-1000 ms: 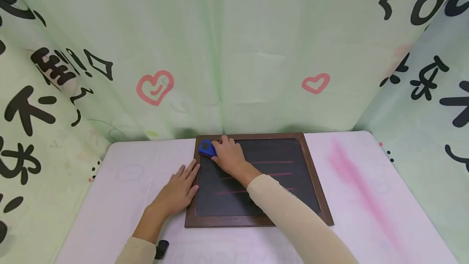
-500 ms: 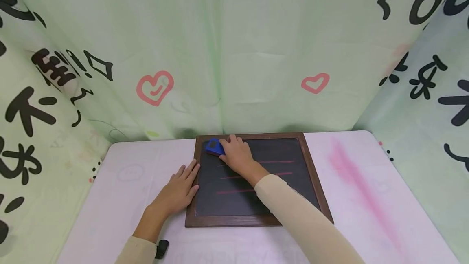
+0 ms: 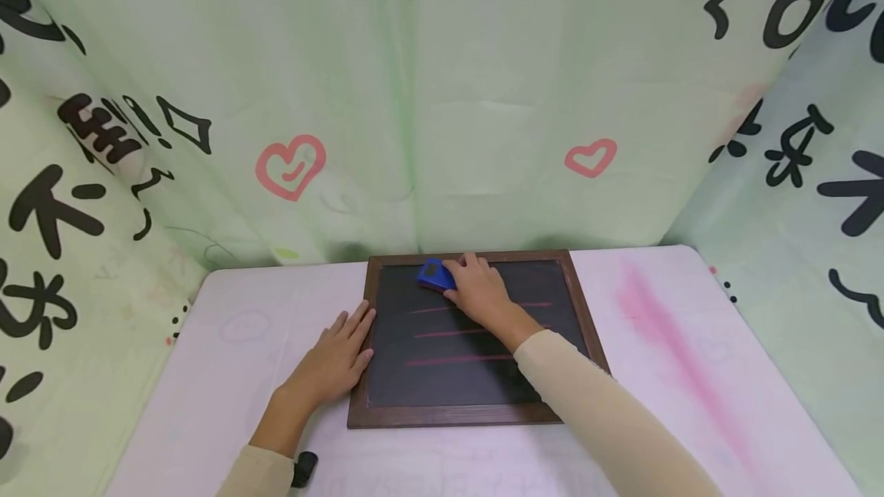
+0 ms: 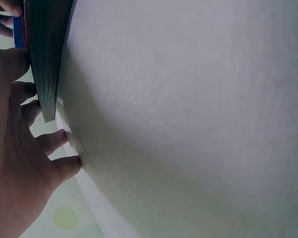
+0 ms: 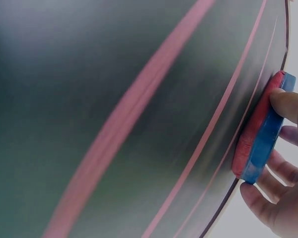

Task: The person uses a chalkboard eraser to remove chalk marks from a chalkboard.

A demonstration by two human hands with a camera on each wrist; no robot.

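Observation:
A blackboard (image 3: 442, 386) in a brown wooden frame lies on the table, with several pink chalk lines (image 5: 203, 136) drawn across it. My right hand (image 3: 486, 294) grips a chalkboard eraser (image 3: 435, 274) near the board's far edge. In the right wrist view the eraser shows a blue plastic back and a red felt face (image 5: 253, 134) against the board, thumb on one side and fingers on the other. My left hand (image 3: 334, 355) rests with straight fingers along the frame's left side; the left wrist view shows its fingertips at the frame edge (image 4: 47, 64) and on the cloth.
The table has a pale pinkish cloth (image 3: 691, 359) with a pink smear right of the board. A small black object (image 3: 305, 469) is beside the left sleeve. Light green printed curtains (image 3: 483, 98) hang behind and on both sides.
My right hand has slid the eraser to the right along the board's far edge, away from the upper left corner. The left hand stays where it was.

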